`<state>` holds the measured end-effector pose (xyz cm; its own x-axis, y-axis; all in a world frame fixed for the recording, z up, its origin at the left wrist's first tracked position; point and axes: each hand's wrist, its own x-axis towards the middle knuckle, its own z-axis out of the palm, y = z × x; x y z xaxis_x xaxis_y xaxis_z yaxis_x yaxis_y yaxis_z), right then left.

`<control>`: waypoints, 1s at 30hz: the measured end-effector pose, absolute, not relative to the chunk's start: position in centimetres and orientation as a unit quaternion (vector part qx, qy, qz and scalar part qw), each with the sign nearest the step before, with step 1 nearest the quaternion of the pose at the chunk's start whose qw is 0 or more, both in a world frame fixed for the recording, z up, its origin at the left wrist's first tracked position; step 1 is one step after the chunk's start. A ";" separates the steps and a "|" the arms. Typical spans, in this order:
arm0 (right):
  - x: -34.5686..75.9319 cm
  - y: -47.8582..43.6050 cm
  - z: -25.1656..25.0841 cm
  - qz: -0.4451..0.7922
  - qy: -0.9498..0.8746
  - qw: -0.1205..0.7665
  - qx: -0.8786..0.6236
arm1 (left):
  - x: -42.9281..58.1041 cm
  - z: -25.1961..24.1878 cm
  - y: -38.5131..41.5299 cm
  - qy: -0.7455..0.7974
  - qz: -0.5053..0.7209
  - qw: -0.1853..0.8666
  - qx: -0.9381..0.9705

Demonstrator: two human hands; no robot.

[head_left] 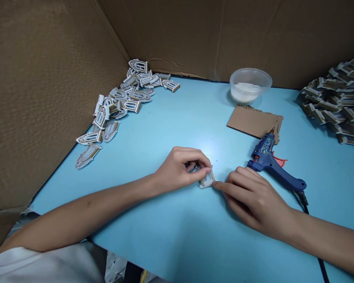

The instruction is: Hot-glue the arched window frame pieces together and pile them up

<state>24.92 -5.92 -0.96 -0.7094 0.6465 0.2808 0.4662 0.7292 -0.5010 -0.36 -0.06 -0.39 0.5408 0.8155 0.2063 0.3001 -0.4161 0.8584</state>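
On the blue table in front of me lies a small white arched window piece with gold-brown sides, partly covered by my fingers. My left hand has its thumb and forefinger pinched together on the upper part of it. Anything small between those fingertips is hidden. From the right, my right hand reaches its stretched forefinger to the piece's lower right corner, touching it; the other fingers are loosely bent with nothing visible in them. A blue glue gun with a red trigger lies just beyond my right hand, its nozzle pointing away.
Many similar window pieces are heaped at the back left, along the cardboard wall. A clear tub of white material stands at the back. The glue gun's nozzle rests over a cardboard scrap. Stacked pieces fill the right; a black cord runs under my right forearm.
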 end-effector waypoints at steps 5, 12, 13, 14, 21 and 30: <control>24.9 -5.9 -1.2 0.200 -0.904 0.218 -0.310 | -0.5 -0.4 0.0 0.349 0.304 0.385 0.799; 24.8 -6.0 -1.0 0.196 -0.905 0.207 -0.316 | -0.4 -0.6 0.1 0.353 0.305 0.362 0.807; 24.8 -6.0 -1.0 0.196 -0.905 0.207 -0.315 | -0.4 -0.5 0.1 0.354 0.302 0.360 0.809; 24.7 -6.0 -1.0 0.196 -0.906 0.207 -0.313 | -0.4 -0.5 0.1 0.355 0.299 0.359 0.810; 24.5 -6.0 -0.8 0.187 -0.915 0.190 -0.304 | -0.6 -0.7 0.4 0.361 0.276 0.383 0.804; 24.5 -6.1 -0.8 0.174 -0.917 0.186 -0.306 | -0.9 -0.8 0.5 0.352 0.270 0.379 0.812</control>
<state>24.54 -6.14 -0.82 -0.7439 0.6260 0.2340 0.4964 0.7520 -0.4338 -0.89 0.52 -0.77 0.6067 0.7760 0.1725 0.3662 -0.4654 0.8058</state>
